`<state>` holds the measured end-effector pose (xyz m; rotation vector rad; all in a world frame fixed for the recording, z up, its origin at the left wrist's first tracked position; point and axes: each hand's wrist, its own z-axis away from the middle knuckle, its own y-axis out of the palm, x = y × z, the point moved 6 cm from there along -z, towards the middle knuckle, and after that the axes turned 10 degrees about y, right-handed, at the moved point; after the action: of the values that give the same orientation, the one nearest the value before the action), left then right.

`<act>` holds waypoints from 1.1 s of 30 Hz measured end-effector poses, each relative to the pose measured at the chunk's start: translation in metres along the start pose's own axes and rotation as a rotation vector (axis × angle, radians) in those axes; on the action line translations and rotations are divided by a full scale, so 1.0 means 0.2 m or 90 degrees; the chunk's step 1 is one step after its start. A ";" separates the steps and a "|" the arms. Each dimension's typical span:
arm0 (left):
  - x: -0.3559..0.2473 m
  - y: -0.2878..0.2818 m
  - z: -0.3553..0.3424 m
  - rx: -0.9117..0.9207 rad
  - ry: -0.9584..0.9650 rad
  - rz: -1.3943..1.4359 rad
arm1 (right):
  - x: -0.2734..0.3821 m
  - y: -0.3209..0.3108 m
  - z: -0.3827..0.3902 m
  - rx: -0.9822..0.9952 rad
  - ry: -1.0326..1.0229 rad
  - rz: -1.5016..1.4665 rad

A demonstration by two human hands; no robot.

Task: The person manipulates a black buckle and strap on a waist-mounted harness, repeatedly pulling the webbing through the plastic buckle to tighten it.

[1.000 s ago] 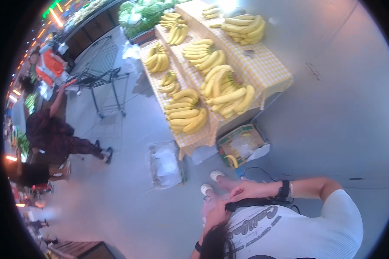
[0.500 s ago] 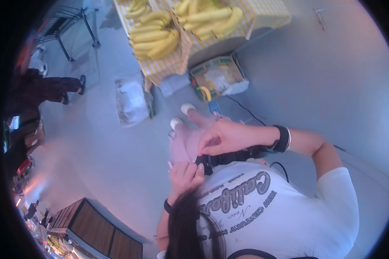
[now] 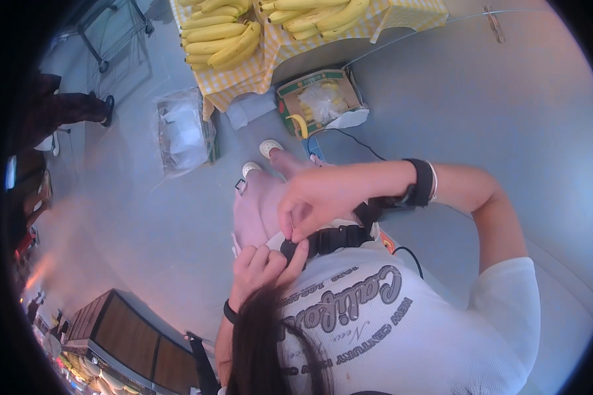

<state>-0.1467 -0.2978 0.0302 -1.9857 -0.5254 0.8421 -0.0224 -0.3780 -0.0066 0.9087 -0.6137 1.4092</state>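
Observation:
A black waist strap (image 3: 342,238) with a buckle runs across the front of my white T-shirt. My left hand (image 3: 260,268) is closed at the strap's left end, thumb and fingers gripping a dark rounded piece (image 3: 288,251) of it. Just above, my right hand (image 3: 310,205) is bent at the wrist, with thumb and forefinger pinched at that same piece. The fingertips of both hands nearly meet there. A black watch band and a light bracelet circle my right wrist. Long dark hair (image 3: 260,336) hangs over part of my left forearm.
Ahead stands a table with a yellow checked cloth (image 3: 270,59), bearing bananas (image 3: 221,43). Below it are a carton (image 3: 293,82) with plastic and a banana, and a plastic-lined box (image 3: 181,131). A black cable (image 3: 356,137) lies on the floor. A person's leg (image 3: 79,108) shows at left.
The view has shifted, so the table and boxes sit higher and further left. My right hand's fingers have come down to the strap end beside my left fingers.

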 end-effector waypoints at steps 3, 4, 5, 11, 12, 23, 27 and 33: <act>0.02 0.01 0.01 -0.031 -0.001 -0.034 | 0.01 -0.03 -0.06 0.088 -0.001 -0.044; 0.05 0.01 0.02 -0.053 0.005 0.012 | 0.04 -0.04 -0.06 0.091 0.002 -0.046; 0.07 0.01 0.04 -0.076 0.011 0.058 | 0.09 -0.06 -0.05 0.068 -0.021 0.026; 0.15 0.03 0.07 -0.167 -0.050 0.131 | 0.19 -0.09 -0.04 -0.019 -0.096 0.182; 0.15 0.01 0.08 -0.183 -0.065 0.158 | 0.21 -0.09 -0.03 -0.035 -0.111 0.210; 0.21 0.05 0.02 -0.147 -0.062 0.136 | 0.15 -0.12 -0.04 -0.034 -0.056 0.228; 0.23 0.02 -0.02 -0.113 -0.049 0.113 | 0.15 -0.13 -0.07 0.022 -0.059 0.217; 0.31 0.10 0.02 -0.091 -0.186 0.310 | -0.01 -0.12 -0.15 0.120 -0.059 0.129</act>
<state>-0.1074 -0.2658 -0.0095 -2.1712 -0.2675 1.4451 -0.0036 -0.3526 -0.0292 1.0887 -0.6651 1.6341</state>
